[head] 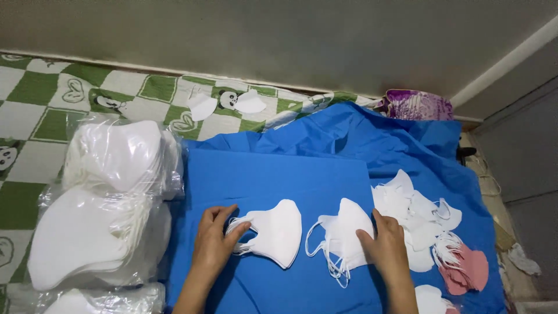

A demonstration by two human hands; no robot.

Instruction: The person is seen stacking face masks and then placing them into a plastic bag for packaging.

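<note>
- Left hand (214, 244): lies palm down on the ear loops of a small stack of white masks (274, 231); fingers spread and pressing flat rather than clamped, apparently to pin the loops together at that end.
- Stack of white masks: lies flat on the blue board (273, 174), in front of the person and left of centre; long axis runs roughly left to right, loops toward the left hand, the rounded nose end toward the right and slightly away.
- Right hand (385, 244): rests on a second white mask (349, 229), fingers loosely apart over its right edge, holding it down rather than gripping; whether the thumb is tucked under the edge I cannot tell.
- Second white mask: just right of the first stack, not touching it; peak points up and away, loops trailing toward the lower left.
- Loose pile of white masks (415, 215): just beside the right hand, on the blue cloth (407, 145), within easy reach.
- Pink mask (468, 270): at the pile's near right edge.
- Clear bags of white masks (110, 197): stacked at the left, on the green checked sheet (35, 104).
- Two stray white pieces (226, 104): far side of the sheet, well apart from both hands.
</note>
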